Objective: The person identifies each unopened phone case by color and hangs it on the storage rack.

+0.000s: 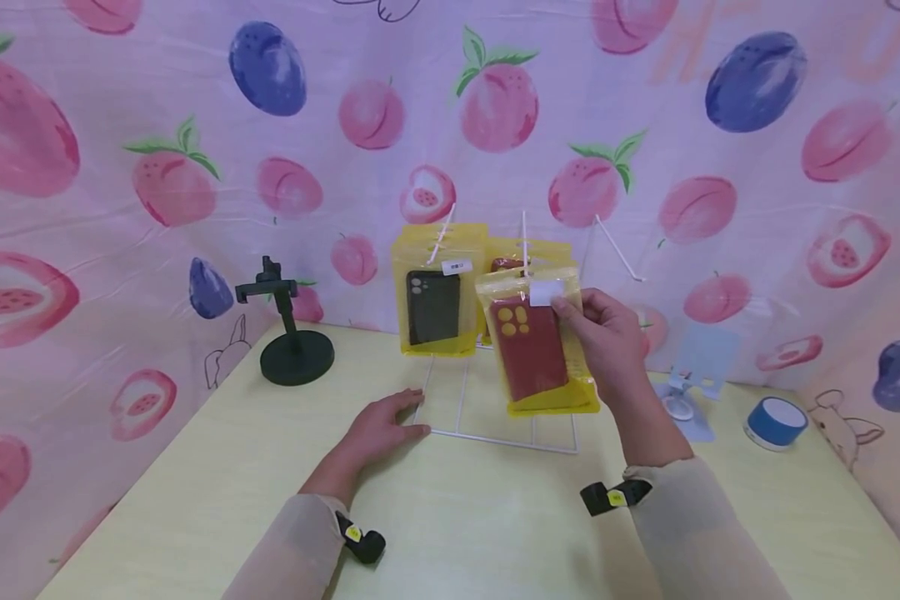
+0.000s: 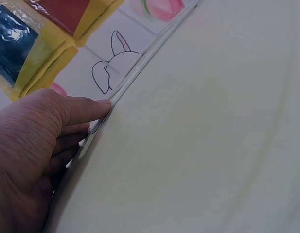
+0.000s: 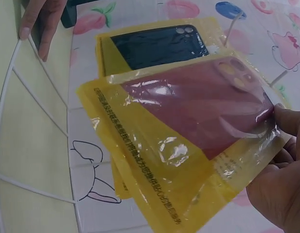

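Note:
My right hand [image 1: 615,346] pinches the upper right edge of a clear and yellow pouch holding a dark red phone case [image 1: 531,354], with thumb in front by its white label. The pouch is held up just in front of the middle hook [image 1: 524,237] of a white wire rack [image 1: 495,440]. Behind it, another pouched red case [image 1: 506,264] is partly hidden. On the left hook hangs a pouched black phone case [image 1: 433,308]. My left hand [image 1: 378,429] rests at the front left corner of the rack's base, fingers extended, thumb touching the wire [image 2: 132,77].
A black phone stand [image 1: 292,354] stands at the back left of the table. At the right are a light blue stand [image 1: 678,407] and a blue and white round roll [image 1: 776,422]. The rack's right hook [image 1: 618,248] carries nothing. Fruit-printed cloth [image 1: 420,67] hangs behind.

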Demonstrator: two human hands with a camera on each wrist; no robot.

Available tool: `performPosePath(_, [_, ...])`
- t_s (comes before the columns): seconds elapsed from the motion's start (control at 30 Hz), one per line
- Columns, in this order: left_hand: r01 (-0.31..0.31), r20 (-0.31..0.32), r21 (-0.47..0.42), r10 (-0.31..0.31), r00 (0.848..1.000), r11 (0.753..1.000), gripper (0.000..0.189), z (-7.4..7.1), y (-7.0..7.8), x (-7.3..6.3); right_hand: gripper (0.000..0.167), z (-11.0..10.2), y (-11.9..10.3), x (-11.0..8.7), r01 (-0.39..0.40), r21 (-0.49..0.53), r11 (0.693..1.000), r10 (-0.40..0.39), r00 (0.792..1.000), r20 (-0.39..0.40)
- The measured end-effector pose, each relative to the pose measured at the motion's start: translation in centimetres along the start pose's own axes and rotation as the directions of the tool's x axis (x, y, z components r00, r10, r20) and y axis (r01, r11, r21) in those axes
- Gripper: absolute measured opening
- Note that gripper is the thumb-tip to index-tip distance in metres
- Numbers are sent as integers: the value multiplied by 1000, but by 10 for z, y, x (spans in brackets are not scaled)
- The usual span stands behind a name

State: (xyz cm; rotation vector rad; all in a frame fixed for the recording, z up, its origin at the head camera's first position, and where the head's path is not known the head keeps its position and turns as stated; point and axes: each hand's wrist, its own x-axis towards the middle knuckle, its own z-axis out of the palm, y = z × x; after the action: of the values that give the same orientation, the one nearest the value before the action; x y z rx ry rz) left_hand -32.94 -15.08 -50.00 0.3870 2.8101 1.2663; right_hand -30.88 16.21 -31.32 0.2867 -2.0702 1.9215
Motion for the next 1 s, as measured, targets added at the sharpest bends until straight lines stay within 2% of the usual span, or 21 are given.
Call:
performPosePath(0.27, [4,2,-16,-4,1000,1000,58,2,-2,-2,38,11,18,23,-33,-94,995,23,994,-103])
performPosePath(0.4, [-10,-1,-10,10,1000,1000,57,2,-2,-3,42,13,22,32,-28,-157,987,8,992,-128])
performPosePath(0.7, [-27,-14,19,27,1000,999,58,1,0,-1,39,18,26,41,-6,-131,991,-11,992,-126])
performPosePath(1.0, [-19,-18,16,20,1000,1000,58,0,0,-1,35,19,30,42,13,-146,989,-34,990,-140])
